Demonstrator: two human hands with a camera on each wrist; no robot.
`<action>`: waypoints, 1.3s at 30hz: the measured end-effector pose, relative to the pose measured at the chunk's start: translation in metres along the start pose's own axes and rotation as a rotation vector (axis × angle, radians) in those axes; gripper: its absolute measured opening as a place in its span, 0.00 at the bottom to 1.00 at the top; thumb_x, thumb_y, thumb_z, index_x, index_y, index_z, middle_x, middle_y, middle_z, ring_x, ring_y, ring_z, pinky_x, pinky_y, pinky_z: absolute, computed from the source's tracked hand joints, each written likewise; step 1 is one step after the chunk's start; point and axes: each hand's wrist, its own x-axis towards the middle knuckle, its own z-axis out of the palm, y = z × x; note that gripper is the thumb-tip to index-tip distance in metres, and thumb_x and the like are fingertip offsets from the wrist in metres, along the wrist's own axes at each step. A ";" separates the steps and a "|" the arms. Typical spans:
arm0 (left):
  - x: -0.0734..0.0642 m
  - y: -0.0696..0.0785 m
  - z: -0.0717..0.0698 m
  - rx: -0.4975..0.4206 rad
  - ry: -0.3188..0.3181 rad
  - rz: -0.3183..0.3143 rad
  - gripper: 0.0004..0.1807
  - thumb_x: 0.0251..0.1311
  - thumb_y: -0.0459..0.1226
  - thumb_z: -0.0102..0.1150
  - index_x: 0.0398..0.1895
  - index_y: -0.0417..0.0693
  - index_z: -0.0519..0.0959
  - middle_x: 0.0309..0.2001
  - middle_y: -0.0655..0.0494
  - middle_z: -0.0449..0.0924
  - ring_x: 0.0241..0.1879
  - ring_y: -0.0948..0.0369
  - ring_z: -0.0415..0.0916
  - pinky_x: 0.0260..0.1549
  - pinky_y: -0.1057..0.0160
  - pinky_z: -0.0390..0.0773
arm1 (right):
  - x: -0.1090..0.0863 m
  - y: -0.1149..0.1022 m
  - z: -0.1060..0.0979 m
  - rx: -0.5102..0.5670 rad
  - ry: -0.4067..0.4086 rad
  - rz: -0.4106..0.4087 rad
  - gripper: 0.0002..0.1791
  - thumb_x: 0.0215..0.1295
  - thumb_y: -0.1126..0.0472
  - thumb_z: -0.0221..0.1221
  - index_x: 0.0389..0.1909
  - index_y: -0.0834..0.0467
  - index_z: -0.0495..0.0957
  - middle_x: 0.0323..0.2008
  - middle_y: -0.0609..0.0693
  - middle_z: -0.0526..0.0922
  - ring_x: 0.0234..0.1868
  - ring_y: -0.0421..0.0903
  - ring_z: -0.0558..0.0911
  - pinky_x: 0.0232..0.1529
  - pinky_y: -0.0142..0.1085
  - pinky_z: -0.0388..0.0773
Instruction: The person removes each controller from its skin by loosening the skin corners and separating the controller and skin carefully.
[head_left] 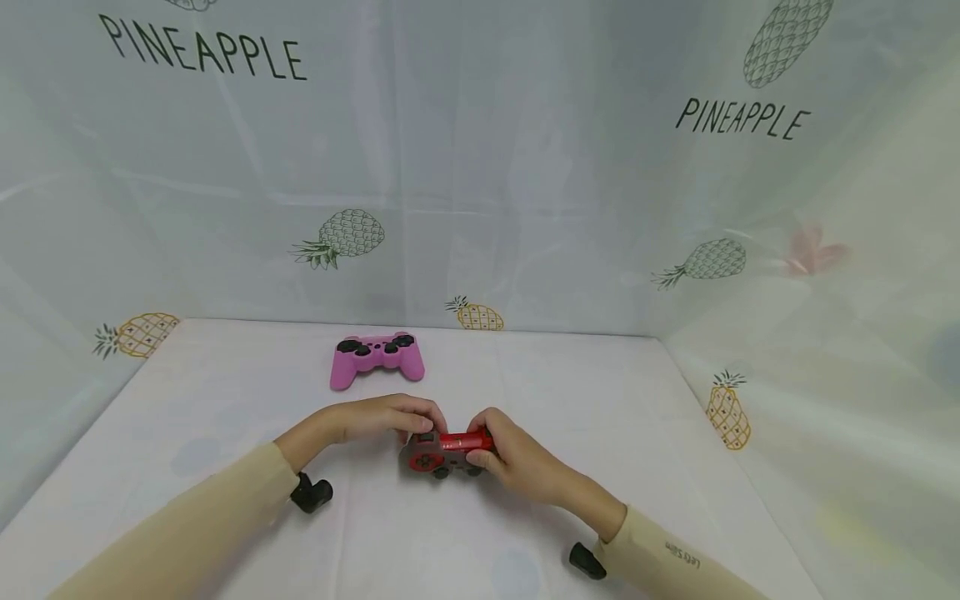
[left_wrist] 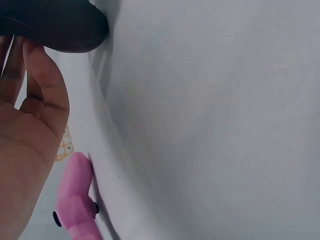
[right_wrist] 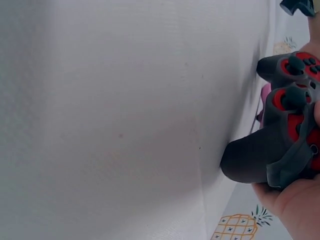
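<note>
Between my two hands is a dark grey game controller (head_left: 425, 461) with red panels, low over the white-covered table. My left hand (head_left: 386, 414) grips its left end, with the thumb against the dark handle (left_wrist: 65, 27) in the left wrist view. Around its right end, the fingers and thumb of my right hand (head_left: 525, 462) are curled. The right wrist view shows the controller's thumbsticks, red button panels and a dark grey flap (right_wrist: 290, 167) jutting from its near side. Beyond my left hand lies a pink game controller (head_left: 377, 354) with black sticks and buttons.
White cloth covers the table (head_left: 600, 400). A pale curtain (head_left: 525, 167) printed with pineapples rises behind it and along both sides. Black wrist-worn pieces stick out beside the left cuff (head_left: 255, 492) and the right cuff (head_left: 637, 542).
</note>
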 end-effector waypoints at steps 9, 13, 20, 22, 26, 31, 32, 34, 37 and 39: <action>0.017 0.008 -0.010 -0.105 -0.186 -0.069 0.13 0.71 0.44 0.50 0.48 0.49 0.78 0.46 0.56 0.78 0.51 0.58 0.75 0.51 0.55 0.77 | -0.003 0.001 -0.004 -0.009 -0.045 -0.004 0.16 0.78 0.55 0.60 0.58 0.55 0.68 0.47 0.42 0.74 0.43 0.38 0.76 0.46 0.32 0.76; 0.024 0.010 -0.015 -0.153 -0.294 -0.114 0.09 0.74 0.44 0.51 0.46 0.50 0.76 0.44 0.58 0.76 0.48 0.60 0.74 0.49 0.58 0.75 | -0.005 0.004 -0.006 -0.007 -0.073 -0.012 0.17 0.78 0.54 0.60 0.59 0.54 0.67 0.46 0.41 0.74 0.42 0.37 0.76 0.45 0.31 0.76; 0.029 0.007 -0.018 -0.227 -0.439 -0.115 0.04 0.77 0.40 0.53 0.43 0.50 0.72 0.42 0.58 0.70 0.47 0.61 0.70 0.50 0.58 0.74 | -0.005 0.006 -0.007 -0.036 -0.090 -0.069 0.19 0.78 0.52 0.60 0.60 0.54 0.66 0.48 0.42 0.73 0.46 0.38 0.75 0.49 0.32 0.75; 0.030 0.005 -0.019 -0.235 -0.461 -0.113 0.04 0.77 0.40 0.53 0.43 0.50 0.72 0.42 0.59 0.70 0.48 0.61 0.70 0.50 0.58 0.73 | -0.003 0.006 -0.007 -0.052 -0.094 -0.082 0.19 0.79 0.52 0.59 0.60 0.54 0.66 0.50 0.43 0.73 0.47 0.38 0.75 0.50 0.32 0.75; 0.030 0.004 -0.022 -0.232 -0.504 -0.097 0.06 0.77 0.40 0.56 0.42 0.50 0.71 0.40 0.59 0.69 0.48 0.61 0.69 0.50 0.60 0.70 | 0.000 0.005 -0.008 -0.084 -0.100 -0.111 0.18 0.79 0.54 0.59 0.60 0.55 0.66 0.50 0.44 0.73 0.48 0.38 0.74 0.51 0.32 0.74; 0.030 0.008 -0.026 -0.213 -0.566 -0.103 0.10 0.75 0.41 0.62 0.40 0.50 0.71 0.39 0.59 0.69 0.46 0.62 0.69 0.47 0.62 0.68 | 0.003 0.001 -0.010 -0.094 -0.117 -0.144 0.18 0.78 0.54 0.61 0.59 0.55 0.66 0.51 0.44 0.73 0.48 0.38 0.73 0.51 0.31 0.74; 0.030 0.009 -0.027 -0.201 -0.570 -0.106 0.10 0.74 0.42 0.63 0.40 0.51 0.71 0.39 0.60 0.69 0.46 0.62 0.69 0.46 0.63 0.68 | 0.003 0.000 -0.010 -0.089 -0.122 -0.146 0.18 0.78 0.54 0.61 0.59 0.55 0.66 0.51 0.44 0.73 0.48 0.38 0.73 0.51 0.31 0.74; 0.029 0.011 -0.028 -0.159 -0.544 -0.097 0.11 0.74 0.43 0.64 0.39 0.51 0.72 0.37 0.61 0.69 0.43 0.63 0.69 0.43 0.63 0.68 | 0.002 0.000 -0.009 -0.071 -0.131 -0.134 0.19 0.78 0.54 0.61 0.59 0.55 0.66 0.50 0.44 0.73 0.47 0.38 0.73 0.50 0.31 0.74; 0.024 0.012 -0.028 -0.101 -0.434 -0.054 0.11 0.72 0.42 0.66 0.39 0.49 0.74 0.36 0.61 0.71 0.40 0.63 0.69 0.41 0.64 0.69 | 0.000 0.003 -0.009 -0.049 -0.134 -0.105 0.18 0.78 0.53 0.60 0.59 0.55 0.66 0.50 0.44 0.73 0.46 0.37 0.74 0.49 0.31 0.74; 0.018 0.010 -0.027 -0.061 -0.319 -0.011 0.10 0.71 0.41 0.68 0.39 0.47 0.76 0.35 0.60 0.74 0.38 0.62 0.71 0.41 0.63 0.71 | -0.001 0.004 -0.009 -0.044 -0.123 -0.087 0.18 0.79 0.53 0.59 0.59 0.55 0.66 0.48 0.43 0.73 0.44 0.37 0.74 0.47 0.31 0.74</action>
